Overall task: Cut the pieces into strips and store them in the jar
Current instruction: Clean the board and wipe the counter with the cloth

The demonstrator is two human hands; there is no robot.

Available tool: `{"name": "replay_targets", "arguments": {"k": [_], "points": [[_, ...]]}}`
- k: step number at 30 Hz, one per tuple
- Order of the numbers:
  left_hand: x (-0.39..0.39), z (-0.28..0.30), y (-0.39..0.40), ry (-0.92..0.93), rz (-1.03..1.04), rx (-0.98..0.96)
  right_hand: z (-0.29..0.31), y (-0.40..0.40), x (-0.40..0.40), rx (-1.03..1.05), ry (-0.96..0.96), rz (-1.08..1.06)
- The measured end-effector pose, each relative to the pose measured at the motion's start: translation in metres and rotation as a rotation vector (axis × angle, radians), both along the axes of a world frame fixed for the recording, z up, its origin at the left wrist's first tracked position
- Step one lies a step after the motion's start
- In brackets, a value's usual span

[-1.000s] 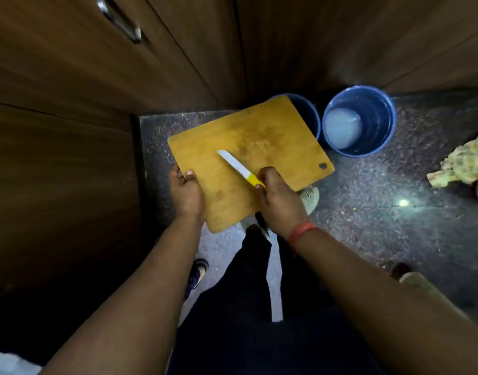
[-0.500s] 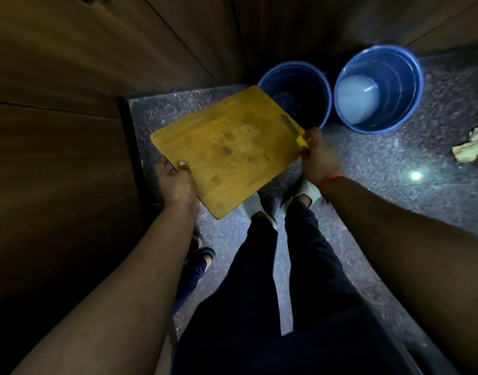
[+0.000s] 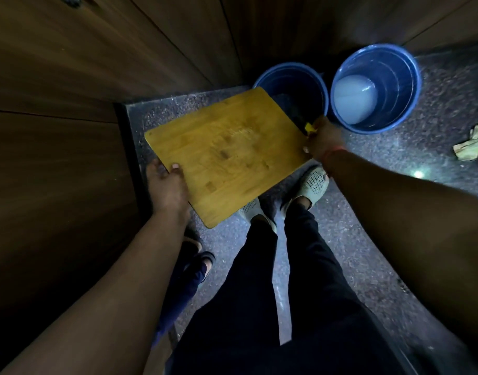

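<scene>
Wooden cutting board (image 3: 227,152) is what we are gripping, left hand (image 3: 166,188) at its edge, right hand (image 3: 323,140) clutching a yellow-handled knife (image 3: 310,128), probably clearing scraps into the blue bucket (image 3: 292,85) before cutting.

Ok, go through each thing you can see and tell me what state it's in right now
cutting board: held up off the floor, tilted, bare on top
left hand: grips the board's near-left edge
right hand: holds the yellow-handled knife at the board's right edge
left bucket: upright, inside dark
right bucket: upright, pale liquid inside

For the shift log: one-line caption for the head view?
Both hands, left hand and right hand, hold a wooden cutting board over a blue bucket.
</scene>
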State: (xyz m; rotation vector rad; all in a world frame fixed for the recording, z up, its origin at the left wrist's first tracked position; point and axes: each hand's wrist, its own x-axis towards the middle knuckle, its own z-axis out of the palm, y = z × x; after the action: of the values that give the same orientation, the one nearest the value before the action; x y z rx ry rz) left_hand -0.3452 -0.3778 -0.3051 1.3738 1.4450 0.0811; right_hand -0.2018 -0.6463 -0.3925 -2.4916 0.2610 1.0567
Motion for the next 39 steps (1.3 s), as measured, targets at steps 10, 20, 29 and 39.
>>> {"name": "replay_targets", "arguments": {"k": [10, 20, 29, 39], "points": [[0.003, 0.003, -0.009, 0.016, 0.021, 0.015, 0.062, 0.059, -0.068, 0.621, -0.190, 0.322], [-0.004, 0.011, -0.009, -0.020, 0.054, 0.038, 0.030, 0.027, -0.059, 0.236, -0.140, 0.119], [0.010, 0.021, -0.017, 0.013, 0.082, 0.026, 0.058, 0.022, -0.098, 0.459, -0.160, 0.396], [0.015, 0.019, -0.036, 0.034, -0.095, 0.013, 0.057, 0.085, -0.040, 0.530, -0.188, 0.348]]}}
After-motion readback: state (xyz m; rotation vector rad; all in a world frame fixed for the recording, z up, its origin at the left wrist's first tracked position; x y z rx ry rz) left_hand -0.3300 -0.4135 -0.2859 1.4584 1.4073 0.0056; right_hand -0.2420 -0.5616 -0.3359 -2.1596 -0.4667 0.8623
